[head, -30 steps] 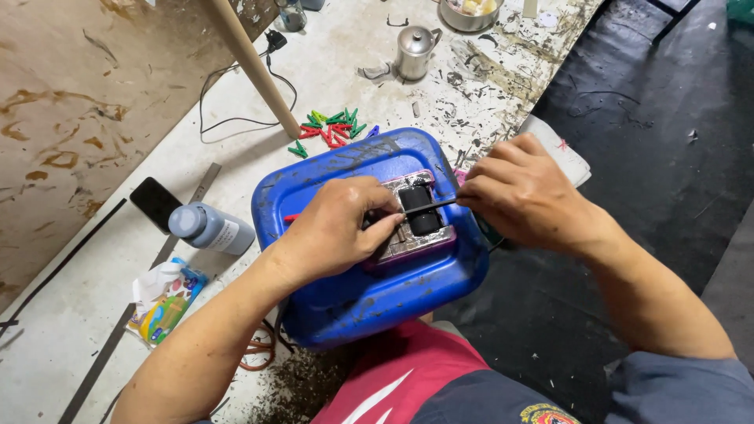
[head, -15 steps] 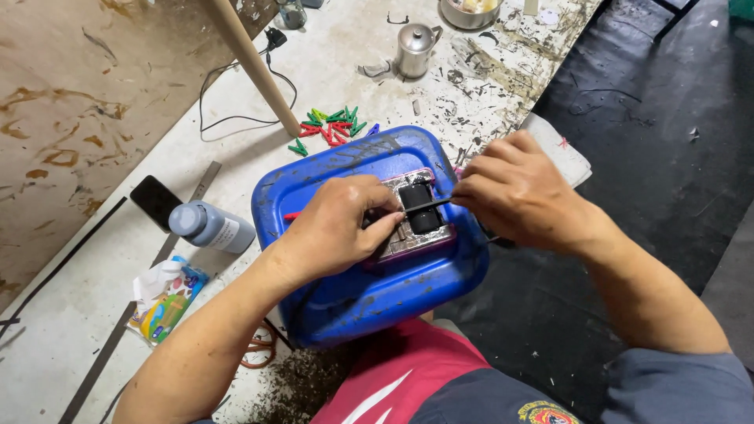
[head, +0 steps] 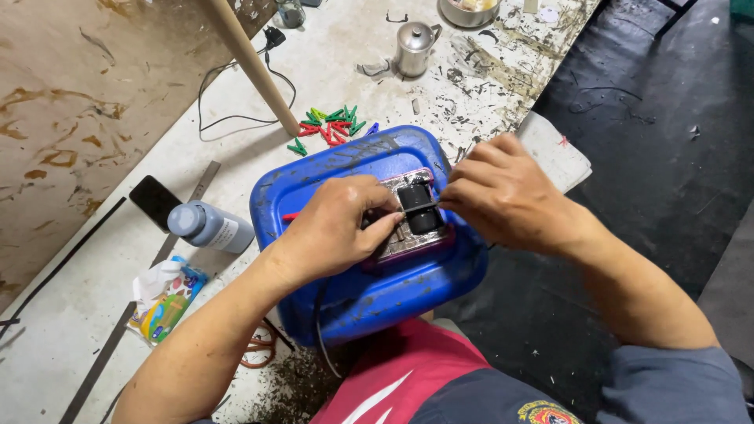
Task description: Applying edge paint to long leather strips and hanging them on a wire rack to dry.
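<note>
Phone (head: 412, 213), back cover off so the camera block shows, is lying flat on top of a blue plastic jerrycan (head: 369, 235), which sits on its side at the near edge of the surface (head: 330, 55) right in front of my lap. My left hand (head: 334, 228) is clamped down on the left part of the phone, fingers curled over its edge, grip closed on it to pin it in place. My right hand (head: 503, 196) has its grip pinched tight on a thin dark tool (head: 428, 206), and the tip sits across the black camera module in the middle of the phone. Can't tell exactly what kind of tool it is, too thin and mostly hidden by my fingers.

Other stuff around: a grey bottle (head: 208, 226) lying on its side just left of the jerrycan, a dark flat phone-like slab (head: 153, 200) next to it, and a colourful tissue pack (head: 165, 302) closer to me. Behind the can there's a pile of red and green plastic clips (head: 330, 124), a wooden stick (head: 251, 67) leaning across, a black cable (head: 236, 94), and a little metal pot (head: 414, 49) further back. Surface is pretty grimy and scratched up.
</note>
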